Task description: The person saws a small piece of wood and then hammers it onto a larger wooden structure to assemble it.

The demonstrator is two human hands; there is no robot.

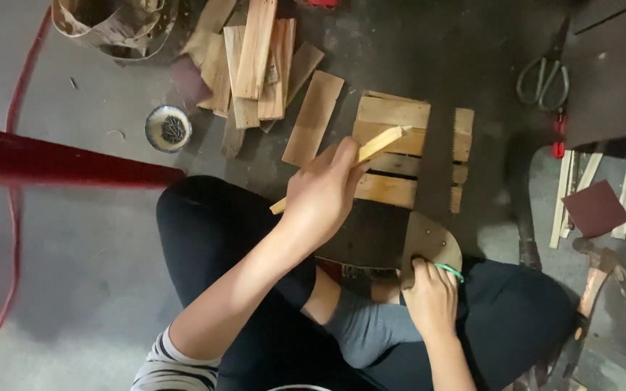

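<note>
Left hand (320, 199) grips a wooden strip (378, 143); right hand (432, 297) clasps a handsaw (435, 163) handle over a slatted crate (400, 156); scrap planks (255, 65) nearby.

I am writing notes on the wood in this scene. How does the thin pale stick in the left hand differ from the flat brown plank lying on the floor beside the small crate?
The thin pale wooden stick is narrow and light yellow; the flat brown plank is much wider and darker.

The stick is gripped by the left hand and slants over the slatted wooden crate; the plank lies loose on the floor, untouched.

Both are straight pieces of bare wood.
</note>
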